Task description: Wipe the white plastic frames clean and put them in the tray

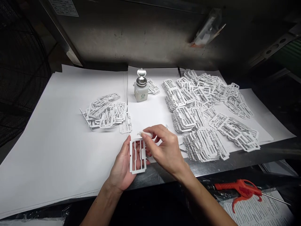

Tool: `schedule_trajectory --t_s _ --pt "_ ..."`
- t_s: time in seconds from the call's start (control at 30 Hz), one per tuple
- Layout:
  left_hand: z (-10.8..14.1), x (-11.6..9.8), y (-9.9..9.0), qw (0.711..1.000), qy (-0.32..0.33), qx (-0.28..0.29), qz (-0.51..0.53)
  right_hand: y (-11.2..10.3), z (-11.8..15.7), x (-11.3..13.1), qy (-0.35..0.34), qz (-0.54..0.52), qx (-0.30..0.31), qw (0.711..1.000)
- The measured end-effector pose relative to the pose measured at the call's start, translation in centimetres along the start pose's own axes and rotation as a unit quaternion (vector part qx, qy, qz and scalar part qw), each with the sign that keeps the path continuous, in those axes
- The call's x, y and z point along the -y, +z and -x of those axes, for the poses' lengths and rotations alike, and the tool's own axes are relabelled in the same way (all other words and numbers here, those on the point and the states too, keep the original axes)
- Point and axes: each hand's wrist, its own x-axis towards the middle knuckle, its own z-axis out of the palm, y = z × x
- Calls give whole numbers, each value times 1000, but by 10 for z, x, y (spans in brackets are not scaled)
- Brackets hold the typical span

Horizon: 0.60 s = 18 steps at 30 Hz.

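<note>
My left hand holds a white plastic frame upright, with thin crooked bars running down its open middle. Its fingers show behind the openings. Above the frame's top right corner, my right hand pinches a small white wad between thumb and fingers; it looks like soft cloth or cotton, but the exact kind is unclear. Whether the wad touches the frame I cannot tell. A loose pile of similar frames lies to the left, and stacked frames lie close to the right hand.
A white pump dispenser bottle with a metal top stands behind the hands. More frames are heaped at the back right. White paper covers the metal bench. A red air blow gun lies at the lower right.
</note>
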Motion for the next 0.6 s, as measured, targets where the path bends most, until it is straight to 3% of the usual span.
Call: schedule_trajectory --t_s 0.13,0.33,0.47,0.6 --pt "-1 0 -3 1000 7 -3 -9 -1 -1 0 -1 14 -1 1000" --pt "-1 2 -4 999 26 -26 0 1 0 0 -31 94 117 988" --pt "-2 -1 -6 1000 -4 17 -13 -16 4 -6 2 105 88 991" --pt "-6 -6 -7 999 -12 33 5 -25 20 -6 16 52 71 996"
